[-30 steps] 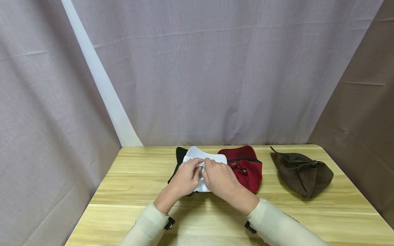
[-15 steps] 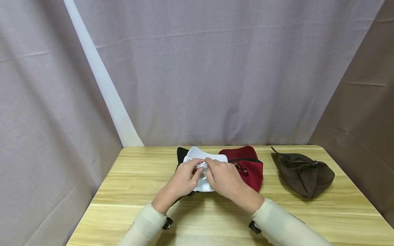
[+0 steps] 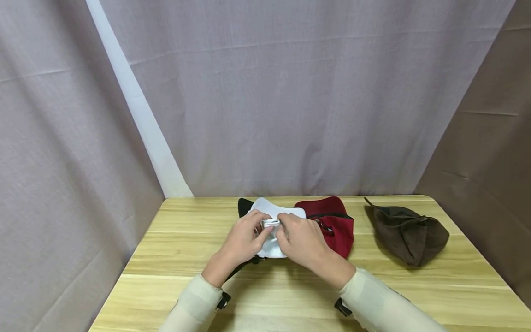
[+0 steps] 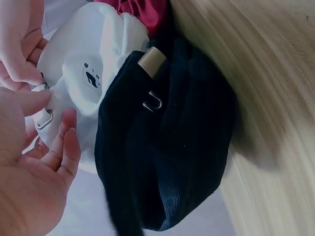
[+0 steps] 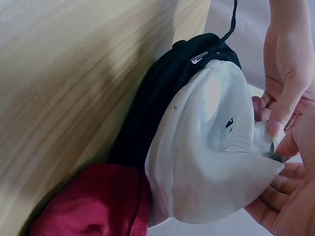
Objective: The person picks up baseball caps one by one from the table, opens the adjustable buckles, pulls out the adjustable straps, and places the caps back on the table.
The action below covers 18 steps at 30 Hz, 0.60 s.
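Note:
A white cap (image 3: 271, 249) sits between my hands, its brim pointing to the back of the table. My left hand (image 3: 242, 237) pinches the strap at the cap's rear between thumb and fingers. From the other side, my right hand (image 3: 304, 242) pinches the same strap close to its end. In the left wrist view a metal buckle (image 4: 44, 118) shows on the strap by my left fingers. Behind and left of the white cap lies a black cap (image 4: 167, 137), mostly hidden in the head view. A dark red cap (image 3: 342, 233) lies right beside the white one.
Farther right on the wooden table (image 3: 166, 258) lies a dark brown cap (image 3: 408, 237), apart from the others. The black cap has a loose strap (image 5: 233, 22) and a metal clasp (image 4: 152, 101). Grey curtains (image 3: 290, 101) stand behind the table.
My left hand has moved slightly left and its fingers have parted a little from my right hand. More of the white strap shows between them. The other caps have stayed in place.

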Available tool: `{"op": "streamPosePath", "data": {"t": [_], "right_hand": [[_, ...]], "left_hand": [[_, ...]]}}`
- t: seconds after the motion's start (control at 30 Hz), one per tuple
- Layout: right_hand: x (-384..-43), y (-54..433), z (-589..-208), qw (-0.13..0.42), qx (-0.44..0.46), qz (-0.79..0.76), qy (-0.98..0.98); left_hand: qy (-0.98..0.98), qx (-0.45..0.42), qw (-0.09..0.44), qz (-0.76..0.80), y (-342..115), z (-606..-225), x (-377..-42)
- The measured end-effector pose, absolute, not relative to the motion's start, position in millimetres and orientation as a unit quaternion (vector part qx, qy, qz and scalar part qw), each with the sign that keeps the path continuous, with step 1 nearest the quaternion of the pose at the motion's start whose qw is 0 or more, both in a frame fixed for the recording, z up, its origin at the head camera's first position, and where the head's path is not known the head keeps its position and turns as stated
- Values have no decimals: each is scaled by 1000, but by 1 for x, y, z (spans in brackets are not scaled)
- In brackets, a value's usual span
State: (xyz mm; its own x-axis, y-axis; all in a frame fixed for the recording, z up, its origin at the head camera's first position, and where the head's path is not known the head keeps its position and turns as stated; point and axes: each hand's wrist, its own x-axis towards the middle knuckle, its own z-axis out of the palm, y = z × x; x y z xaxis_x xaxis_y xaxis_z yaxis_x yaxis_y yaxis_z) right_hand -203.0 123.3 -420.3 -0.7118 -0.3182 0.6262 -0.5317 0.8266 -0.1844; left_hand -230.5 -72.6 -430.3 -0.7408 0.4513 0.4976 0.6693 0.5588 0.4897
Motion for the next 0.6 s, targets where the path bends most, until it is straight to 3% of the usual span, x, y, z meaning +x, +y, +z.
{"op": "streamPosePath", "data": {"t": [0.37, 0.6], "right_hand": [[-205, 124, -421, 307, 242, 206, -897], [-205, 122, -422, 325, 282, 207, -879]], "left_hand": [[-860, -347, 137, -348, -75, -429, -232], [-859, -345, 149, -348, -74, -428, -231]]}}
